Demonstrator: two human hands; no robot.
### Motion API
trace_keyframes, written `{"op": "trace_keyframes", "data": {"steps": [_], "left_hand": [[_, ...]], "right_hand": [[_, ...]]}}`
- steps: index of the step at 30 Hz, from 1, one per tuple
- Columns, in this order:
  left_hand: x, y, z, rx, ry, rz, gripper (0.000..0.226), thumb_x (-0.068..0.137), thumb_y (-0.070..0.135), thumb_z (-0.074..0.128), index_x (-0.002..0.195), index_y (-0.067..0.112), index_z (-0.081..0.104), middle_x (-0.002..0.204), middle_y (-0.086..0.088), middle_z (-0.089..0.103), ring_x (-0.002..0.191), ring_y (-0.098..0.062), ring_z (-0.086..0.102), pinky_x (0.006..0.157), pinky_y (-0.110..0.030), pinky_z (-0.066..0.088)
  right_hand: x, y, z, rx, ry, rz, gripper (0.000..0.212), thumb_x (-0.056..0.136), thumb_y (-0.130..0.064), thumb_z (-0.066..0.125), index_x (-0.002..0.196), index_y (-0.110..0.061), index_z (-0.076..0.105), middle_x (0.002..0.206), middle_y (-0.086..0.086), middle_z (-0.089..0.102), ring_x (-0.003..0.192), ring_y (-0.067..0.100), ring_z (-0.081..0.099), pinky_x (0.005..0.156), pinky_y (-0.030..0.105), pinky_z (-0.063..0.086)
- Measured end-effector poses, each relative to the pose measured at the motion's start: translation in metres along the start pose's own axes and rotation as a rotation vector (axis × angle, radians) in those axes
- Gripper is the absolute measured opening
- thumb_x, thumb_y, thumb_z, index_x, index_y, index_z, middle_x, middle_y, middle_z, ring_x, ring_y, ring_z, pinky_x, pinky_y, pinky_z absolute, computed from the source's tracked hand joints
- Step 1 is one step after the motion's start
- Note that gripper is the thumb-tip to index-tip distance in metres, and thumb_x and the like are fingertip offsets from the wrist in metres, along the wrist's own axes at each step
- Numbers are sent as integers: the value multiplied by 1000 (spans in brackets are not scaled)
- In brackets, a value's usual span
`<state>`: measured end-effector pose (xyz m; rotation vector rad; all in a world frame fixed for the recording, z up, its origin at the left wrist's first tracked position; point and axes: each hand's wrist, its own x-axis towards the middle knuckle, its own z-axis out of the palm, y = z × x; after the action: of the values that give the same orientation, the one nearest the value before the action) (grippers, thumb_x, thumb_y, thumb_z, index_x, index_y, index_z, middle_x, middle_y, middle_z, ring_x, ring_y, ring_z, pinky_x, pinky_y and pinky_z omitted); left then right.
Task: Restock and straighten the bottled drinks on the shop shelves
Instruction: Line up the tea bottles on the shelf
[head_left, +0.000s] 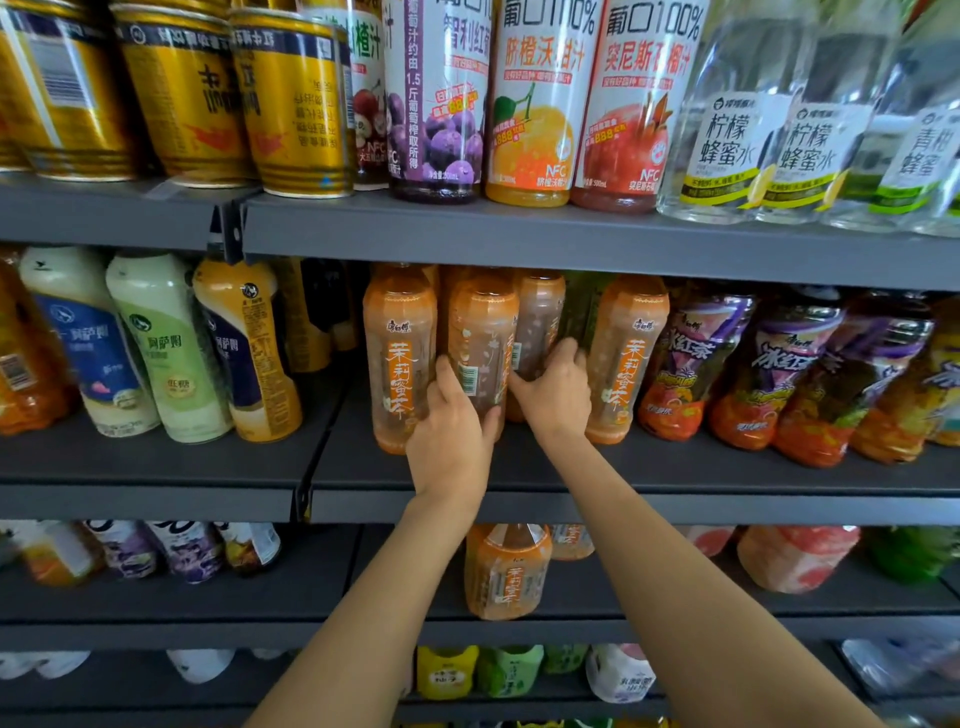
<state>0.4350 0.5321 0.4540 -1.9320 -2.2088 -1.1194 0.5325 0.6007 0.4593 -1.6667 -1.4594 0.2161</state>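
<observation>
Grey middle shelf (675, 470) carries your orange jasmine tea row, gold cans (291, 104) and juice bottles (535, 104) a shelf above it. Your left hand (452, 431) grasps the barcode-out tea bottle (480, 338) standing on that shelf, fingers curled round its lower body. Your right hand (556, 389) clasps the rear tea bottle (537, 317) just behind, thumb against its side. Front-facing tea bottle (399, 353) stands left, touching.

The single head view faces the drink shelves (571, 244) squarely from close, angled slightly downward.
</observation>
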Motion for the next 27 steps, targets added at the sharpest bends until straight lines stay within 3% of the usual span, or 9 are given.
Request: {"op": "trace_keyframes", "data": {"steps": [5,7,11,15,18,23,27], "left_hand": [[6,1,1,84,-38,9,78,91,46,48,146,7,7,137,-9,44,116,-25,54,86,-34,47],[7,2,3,81,-47,-12,78,91,45,48,146,7,8,137,-10,44,115,-26,54,85,-34,47],[7,4,5,82,-55,-31,76,91,44,50,145,7,9,137,-11,42,116,-28,53,84,-35,48],[8,2,3,105,-51,-21,75,90,45,51,143,8,13,136,-10,44,114,-29,55,85,-37,48],[8,2,1,116,-61,-20,74,90,46,51,142,8,14,136,-10,44,114,-29,55,84,-37,48],[7,1,3,133,-69,-16,74,91,47,48,143,8,12,137,-9,42,113,-28,55,85,-36,48],[6,0,2,132,-68,-10,75,92,47,47,144,7,10,138,-10,40,113,-28,55,84,-36,48]], "right_hand": [[0,14,-6,232,-142,-34,33,80,-21,68,91,-10,39,81,-1,49,78,19,53,68,30,42],[1,15,-10,264,-195,12,39,79,-15,69,102,-9,38,90,0,53,91,23,59,74,29,46],[4,10,-10,188,-205,39,78,78,-25,73,136,-8,24,131,12,50,120,29,51,98,41,45],[7,1,-4,24,-165,86,59,84,-32,65,127,-4,36,131,17,44,117,37,51,93,45,44],[10,-4,1,1,-133,114,58,85,-31,64,127,-2,36,131,19,42,118,39,49,94,44,42],[27,-7,2,-38,-239,121,57,88,-29,60,131,-2,34,135,18,41,125,36,43,101,43,36],[13,-10,-10,2,-187,99,52,90,-24,59,130,-2,36,134,18,43,121,35,48,97,42,42]]}}
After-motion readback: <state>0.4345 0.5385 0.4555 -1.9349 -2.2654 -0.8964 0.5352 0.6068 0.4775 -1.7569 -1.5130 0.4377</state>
